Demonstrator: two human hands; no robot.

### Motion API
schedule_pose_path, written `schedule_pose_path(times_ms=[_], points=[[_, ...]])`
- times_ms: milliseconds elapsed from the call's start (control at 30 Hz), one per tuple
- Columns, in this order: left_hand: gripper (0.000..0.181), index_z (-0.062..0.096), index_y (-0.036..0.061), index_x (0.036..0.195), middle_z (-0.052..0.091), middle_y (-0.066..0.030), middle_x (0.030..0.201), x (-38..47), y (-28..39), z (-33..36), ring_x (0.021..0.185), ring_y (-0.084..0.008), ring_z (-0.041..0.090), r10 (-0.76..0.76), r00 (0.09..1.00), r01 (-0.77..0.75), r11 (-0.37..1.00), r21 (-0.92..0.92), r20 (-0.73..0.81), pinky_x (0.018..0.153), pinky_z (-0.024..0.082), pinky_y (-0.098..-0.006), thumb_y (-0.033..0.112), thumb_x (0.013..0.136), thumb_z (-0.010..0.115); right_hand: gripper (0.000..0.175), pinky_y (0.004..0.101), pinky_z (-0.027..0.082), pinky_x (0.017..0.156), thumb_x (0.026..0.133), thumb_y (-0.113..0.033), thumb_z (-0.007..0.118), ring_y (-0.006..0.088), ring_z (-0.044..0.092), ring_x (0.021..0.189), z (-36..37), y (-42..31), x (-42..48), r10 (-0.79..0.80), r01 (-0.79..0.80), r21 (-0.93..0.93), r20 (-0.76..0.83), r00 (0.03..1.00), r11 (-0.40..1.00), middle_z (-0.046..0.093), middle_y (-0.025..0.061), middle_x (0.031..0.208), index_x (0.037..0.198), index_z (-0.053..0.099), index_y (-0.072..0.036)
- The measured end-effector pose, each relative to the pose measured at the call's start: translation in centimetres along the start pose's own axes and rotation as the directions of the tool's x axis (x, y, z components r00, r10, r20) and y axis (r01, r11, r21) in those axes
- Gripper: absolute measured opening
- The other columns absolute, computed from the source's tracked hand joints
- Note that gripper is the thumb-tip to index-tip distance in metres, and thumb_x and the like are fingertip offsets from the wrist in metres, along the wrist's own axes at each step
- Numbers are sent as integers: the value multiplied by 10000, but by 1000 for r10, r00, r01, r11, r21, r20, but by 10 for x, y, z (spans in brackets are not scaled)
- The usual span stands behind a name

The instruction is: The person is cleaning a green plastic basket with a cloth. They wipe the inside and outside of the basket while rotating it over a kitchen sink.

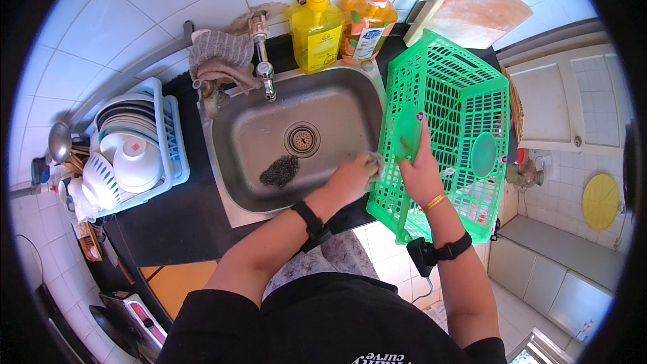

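Note:
A green plastic basket (445, 136) is tilted at the right edge of the sink. My right hand (422, 174) grips its near side wall, the thumb and fingers around the plastic. My left hand (354, 174) is closed on a greyish scrubbing pad (376, 166) and presses it against the basket's outer left side. Left of the basket lies the stainless steel sink (242, 126). A dark wire-mesh scourer (279, 171) rests on the sink's floor, beside the drain (302, 139). The chrome tap (266, 76) stands at the sink's back edge.
A yellow pump bottle (317, 30) and an orange pump bottle (369, 25) stand behind the sink. A wooden cutting board (475, 7) leans at the back right. Cloths (222, 55) hang near the tap. A light blue dish rack (174, 136) with bowls and plates stands at left.

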State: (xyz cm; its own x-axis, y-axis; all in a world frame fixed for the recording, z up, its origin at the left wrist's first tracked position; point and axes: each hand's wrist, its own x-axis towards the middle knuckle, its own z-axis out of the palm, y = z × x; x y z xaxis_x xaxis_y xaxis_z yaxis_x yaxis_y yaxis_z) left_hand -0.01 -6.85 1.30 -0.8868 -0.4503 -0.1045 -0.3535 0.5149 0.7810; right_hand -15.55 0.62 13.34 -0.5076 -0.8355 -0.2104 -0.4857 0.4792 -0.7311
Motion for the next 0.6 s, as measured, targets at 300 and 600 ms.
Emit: schedule_pose_path(times_ms=[300,600], points=[[164,676,86,1004,625,-123,1034,-31,-9,1,905,-334,651,71,995,-79,990,114,74,775,536,-451,146,881,586,907,432,516,882,833,-39,535,421,644,1016,4,2,2,-8,8,30,-10,1000,1000,609,265,1239,1577,28,-153],[334,508,-6,1226,636,-113,1021,5,-11,-53,982,-215,630,-189,946,320,420,-849,264,828,502,-363,123,921,547,965,471,527,788,784,-16,510,458,655,861,4,-2,1,8,-7,36,-15,1000,999,660,289,1063,1581,2,-207]])
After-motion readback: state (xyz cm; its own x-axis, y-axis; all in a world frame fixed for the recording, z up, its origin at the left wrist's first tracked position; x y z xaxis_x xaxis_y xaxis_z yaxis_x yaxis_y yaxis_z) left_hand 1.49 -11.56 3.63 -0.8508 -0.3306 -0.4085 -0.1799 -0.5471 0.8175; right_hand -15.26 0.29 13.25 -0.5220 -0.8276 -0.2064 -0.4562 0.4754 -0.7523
